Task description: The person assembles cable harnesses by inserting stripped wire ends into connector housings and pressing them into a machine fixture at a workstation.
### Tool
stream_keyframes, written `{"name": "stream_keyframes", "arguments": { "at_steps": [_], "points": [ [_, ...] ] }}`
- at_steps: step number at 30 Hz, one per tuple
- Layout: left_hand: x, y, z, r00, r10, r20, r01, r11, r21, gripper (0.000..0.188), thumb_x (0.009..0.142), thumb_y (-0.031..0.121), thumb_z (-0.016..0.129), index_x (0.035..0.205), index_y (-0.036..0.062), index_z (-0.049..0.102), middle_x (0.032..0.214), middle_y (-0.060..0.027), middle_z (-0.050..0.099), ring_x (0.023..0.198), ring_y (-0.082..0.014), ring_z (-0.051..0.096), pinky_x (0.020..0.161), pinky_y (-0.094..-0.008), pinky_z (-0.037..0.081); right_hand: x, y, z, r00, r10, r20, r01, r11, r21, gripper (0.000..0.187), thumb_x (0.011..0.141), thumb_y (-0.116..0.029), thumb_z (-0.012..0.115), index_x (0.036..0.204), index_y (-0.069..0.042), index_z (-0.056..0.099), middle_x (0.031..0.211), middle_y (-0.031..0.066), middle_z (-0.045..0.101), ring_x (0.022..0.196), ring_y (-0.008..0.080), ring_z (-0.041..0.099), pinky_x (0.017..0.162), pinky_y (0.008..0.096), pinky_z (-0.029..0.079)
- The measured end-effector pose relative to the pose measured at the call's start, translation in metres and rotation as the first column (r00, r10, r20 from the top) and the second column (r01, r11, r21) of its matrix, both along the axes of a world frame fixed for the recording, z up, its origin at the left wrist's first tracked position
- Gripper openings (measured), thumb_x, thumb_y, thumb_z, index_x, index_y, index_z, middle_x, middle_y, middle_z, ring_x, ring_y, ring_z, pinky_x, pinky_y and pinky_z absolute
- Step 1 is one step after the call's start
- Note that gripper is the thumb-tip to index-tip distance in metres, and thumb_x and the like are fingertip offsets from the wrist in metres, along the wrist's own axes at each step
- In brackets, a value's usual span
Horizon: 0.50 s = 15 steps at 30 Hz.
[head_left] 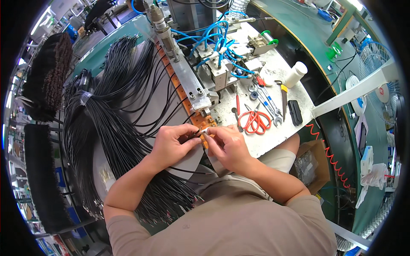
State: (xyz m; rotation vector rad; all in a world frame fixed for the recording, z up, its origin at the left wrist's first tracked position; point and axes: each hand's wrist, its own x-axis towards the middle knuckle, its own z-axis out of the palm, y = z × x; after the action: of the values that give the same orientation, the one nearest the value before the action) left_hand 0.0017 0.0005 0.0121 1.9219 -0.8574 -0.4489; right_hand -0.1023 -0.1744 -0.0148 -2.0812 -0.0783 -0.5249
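Observation:
Both hands meet over the near end of an orange-brown strip (178, 87) with a row of fixtures along it. My left hand (174, 144) is closed in a pinch on the end of a thin black cable (195, 133). Close beside it, the fingers of my right hand (228, 147) pinch a small white piece (204, 131); its exact kind is too small to tell. The fingertips nearly touch, and the fingers partly hide where cable and piece meet. Left of my hands lies a large tied bundle of black cables (115, 123), several of them running to the strip.
A metal machine arm (181, 64) with blue air hoses (220, 36) stands just beyond my hands. On the white plate to the right lie red-handled scissors (255, 122), wrenches (270, 104), a yellow-and-black cutter (284, 96) and a white bottle (295, 74). A cardboard box (320, 164) sits below.

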Motion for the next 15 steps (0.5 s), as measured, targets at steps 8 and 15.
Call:
{"name": "stream_keyframes", "arguments": {
  "at_steps": [8, 15],
  "points": [
    [0.004, -0.003, 0.003, 0.978, -0.05, -0.204, 0.048, 0.999, -0.014, 0.019, 0.089, 0.011, 0.073, 0.101, -0.0026, 0.071, 0.078, -0.0038, 0.071, 0.069, -0.0044, 0.062, 0.064, -0.0226, 0.05, -0.001, -0.007, 0.009, 0.973, 0.096, -0.21, -0.043, 0.969, 0.245, 0.012, 0.093, -0.009, 0.064, 0.1, 0.0, 0.063, 0.064, 0.003, 0.066, 0.053, 0.012, 0.06, 0.066, 0.0267, 0.046],
    [0.007, 0.001, 0.006, 0.818, -0.084, -0.569, -0.013, 0.986, -0.163, 0.017, 0.09, 0.008, 0.071, 0.104, -0.001, 0.071, 0.089, -0.0005, 0.072, 0.08, -0.0051, 0.064, 0.072, -0.021, 0.051, -0.001, -0.015, 0.008, 0.964, 0.168, -0.206, -0.11, 0.958, 0.266, 0.013, 0.094, -0.012, 0.065, 0.1, 0.0, 0.062, 0.078, 0.0074, 0.065, 0.067, 0.0138, 0.062, 0.064, 0.0272, 0.047]
  ]
}}
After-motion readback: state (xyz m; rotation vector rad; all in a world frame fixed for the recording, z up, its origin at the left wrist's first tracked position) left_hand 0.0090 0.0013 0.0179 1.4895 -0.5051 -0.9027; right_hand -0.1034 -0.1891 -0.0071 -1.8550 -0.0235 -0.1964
